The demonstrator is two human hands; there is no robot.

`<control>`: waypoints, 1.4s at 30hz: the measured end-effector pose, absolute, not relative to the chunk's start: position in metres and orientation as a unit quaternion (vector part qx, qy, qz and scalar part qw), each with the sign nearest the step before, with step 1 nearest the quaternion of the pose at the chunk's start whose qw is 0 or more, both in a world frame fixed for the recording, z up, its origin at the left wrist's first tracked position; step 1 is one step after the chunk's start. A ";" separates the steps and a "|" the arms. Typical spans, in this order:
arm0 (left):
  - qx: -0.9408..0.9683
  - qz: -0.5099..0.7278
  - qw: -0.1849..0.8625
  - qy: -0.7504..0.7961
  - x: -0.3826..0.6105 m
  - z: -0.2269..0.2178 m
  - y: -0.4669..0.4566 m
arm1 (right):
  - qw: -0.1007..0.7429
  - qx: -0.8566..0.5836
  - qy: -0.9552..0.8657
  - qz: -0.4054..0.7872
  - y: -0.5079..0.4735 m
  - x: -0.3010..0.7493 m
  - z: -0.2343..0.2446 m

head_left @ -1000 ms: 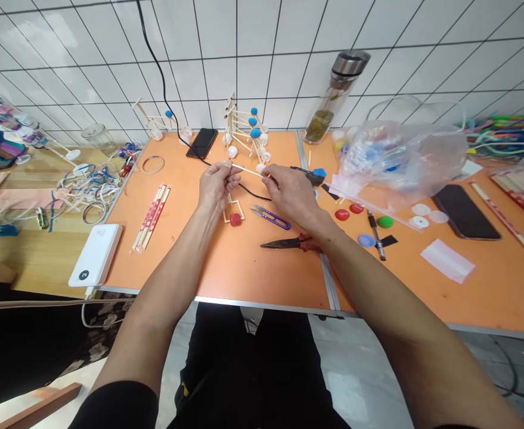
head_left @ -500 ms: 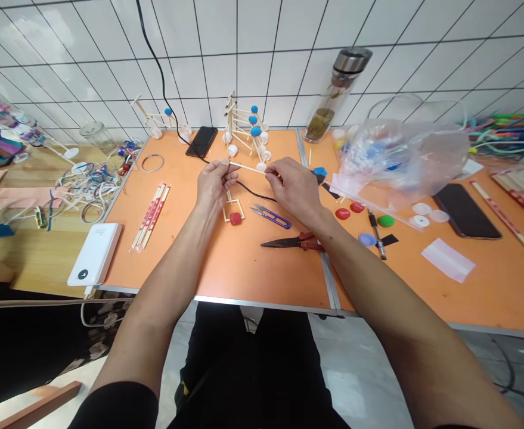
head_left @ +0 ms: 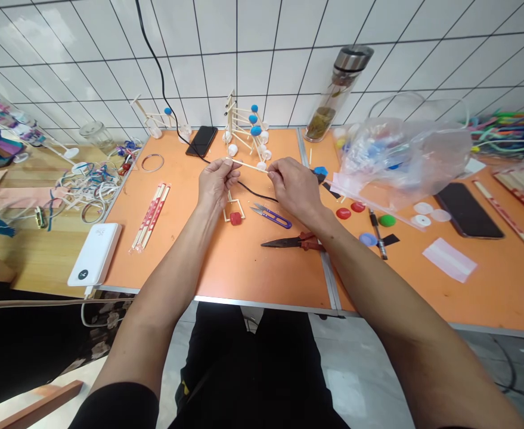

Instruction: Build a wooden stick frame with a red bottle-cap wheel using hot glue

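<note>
A thin pale wooden stick [head_left: 249, 165] is held level between my hands above the orange table. My left hand [head_left: 219, 182] pinches its left end with thumb and fingers. At its right end, my right hand [head_left: 291, 182] is closed, fingertips pinched on the stick. Below them lie a small frame of sticks [head_left: 242, 208] with a red lump [head_left: 235, 218] on it, and purple-handled thread snips [head_left: 274, 216]. Pliers [head_left: 288, 242] with red handles rest partly behind my right forearm. Just beyond the stick stands a wooden stick model [head_left: 239, 125] with blue balls and white wheels.
Packaged chopsticks [head_left: 151, 217] and a white power bank [head_left: 94, 255] lie left. A black phone [head_left: 202, 141] and a glass tea bottle [head_left: 333, 101] stand at the back. A plastic bag [head_left: 405, 155], bottle caps, a marker [head_left: 377, 233] and another phone [head_left: 468, 210] are right. A black cable crosses the table.
Both hands keep hold of the stick and have barely moved. The stick's left end sits slightly higher, and the view has shifted very little.
</note>
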State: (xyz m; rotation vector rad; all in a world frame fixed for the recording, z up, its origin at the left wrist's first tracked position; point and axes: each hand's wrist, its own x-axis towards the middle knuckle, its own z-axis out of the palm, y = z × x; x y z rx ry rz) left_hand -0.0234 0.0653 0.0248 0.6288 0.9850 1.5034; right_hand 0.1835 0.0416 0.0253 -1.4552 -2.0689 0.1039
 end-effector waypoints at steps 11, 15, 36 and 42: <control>0.260 0.608 0.609 0.439 -0.016 0.029 0.058 | 0.338 -0.510 -0.790 0.037 0.049 0.183 0.011; 0.256 0.604 0.608 0.447 -0.017 0.028 0.060 | 0.336 -0.505 -0.794 0.031 0.048 0.182 0.012; 0.244 0.603 0.614 0.447 -0.015 0.037 0.055 | 0.350 -0.462 -0.815 -0.004 0.050 0.187 0.015; 0.241 0.607 0.612 0.447 -0.016 0.039 0.056 | 0.271 -0.460 -0.844 -0.054 0.054 0.190 0.021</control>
